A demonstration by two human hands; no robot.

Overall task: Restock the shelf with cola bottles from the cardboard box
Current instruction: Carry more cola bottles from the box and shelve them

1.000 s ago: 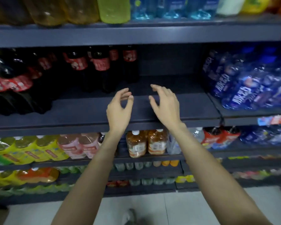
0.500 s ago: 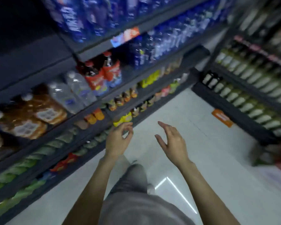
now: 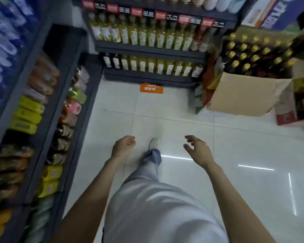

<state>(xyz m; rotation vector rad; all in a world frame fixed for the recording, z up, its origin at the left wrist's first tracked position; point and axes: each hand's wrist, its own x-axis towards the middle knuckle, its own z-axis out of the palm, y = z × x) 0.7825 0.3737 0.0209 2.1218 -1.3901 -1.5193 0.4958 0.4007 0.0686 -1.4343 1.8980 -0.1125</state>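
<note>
Grey-clad torso and leg (image 3: 153, 165) seen nearest, shoe set on white tiled floor (image 3: 253, 155). Both arms held out low over floor. Left hand (image 3: 123, 147) loosely curled, nothing held. Right hand (image 3: 197, 149) spread, fingers relaxed, nothing held. Drinks shelf (image 3: 47, 106) ranged along left, blurred. Open cardboard box (image 3: 244, 93) stood on floor far right, well apart from hands, dark bottles (image 3: 247, 55) with yellow caps packed upright inside. Orange floor sign (image 3: 151, 88) seen before far rack of yellow bottles (image 3: 147, 37).

Empty hands (image 3: 124, 147) (image 3: 198, 151), cardboard box (image 3: 244, 95), tiled floor (image 3: 165, 109)
</note>
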